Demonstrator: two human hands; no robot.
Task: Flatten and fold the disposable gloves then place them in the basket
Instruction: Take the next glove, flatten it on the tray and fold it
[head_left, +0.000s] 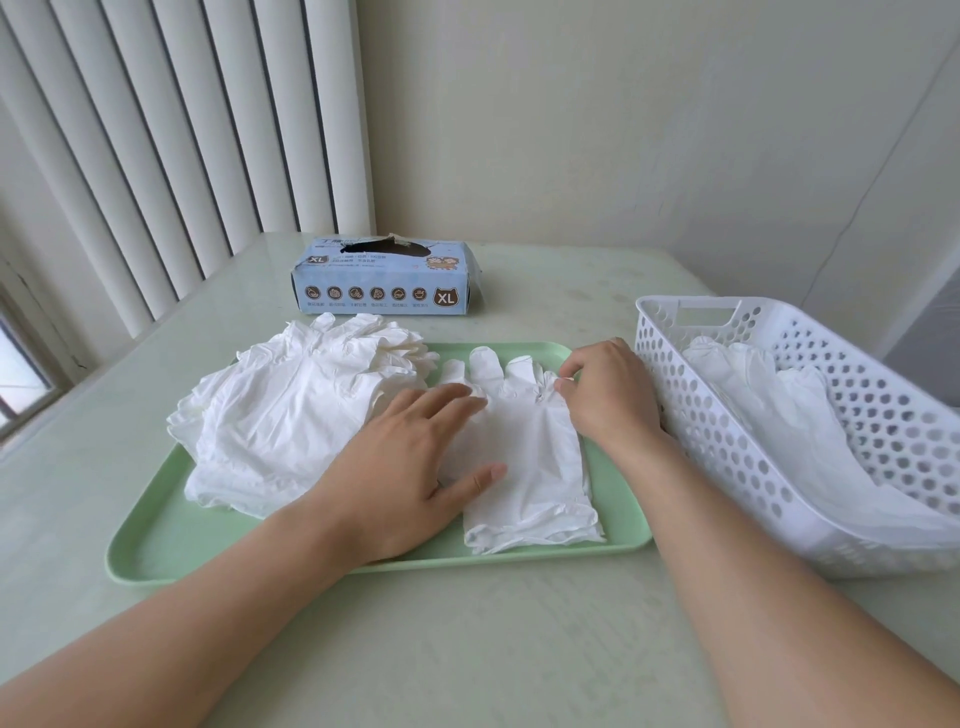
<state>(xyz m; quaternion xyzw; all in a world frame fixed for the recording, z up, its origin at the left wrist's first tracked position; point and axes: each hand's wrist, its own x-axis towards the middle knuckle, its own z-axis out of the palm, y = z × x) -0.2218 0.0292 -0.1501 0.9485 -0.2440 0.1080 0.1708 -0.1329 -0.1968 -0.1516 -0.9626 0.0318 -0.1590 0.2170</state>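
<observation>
Flat under the straight fingers of the left hand (415, 462) lies a white glove (524, 447) on the green tray (156, 551), pinned so the right hand (608, 395) can pinch its crumpled finger straight, basket (727, 441) just beyond.

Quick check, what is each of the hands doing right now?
Left hand: open, fingers straight, pressing flat on the glove on the green tray.
Right hand: pinching the same glove's finger end.

Pale table (467, 649) in a cream-walled corner (597, 130); vertical blinds (171, 156) (daylit window (21, 374)) at left.
</observation>
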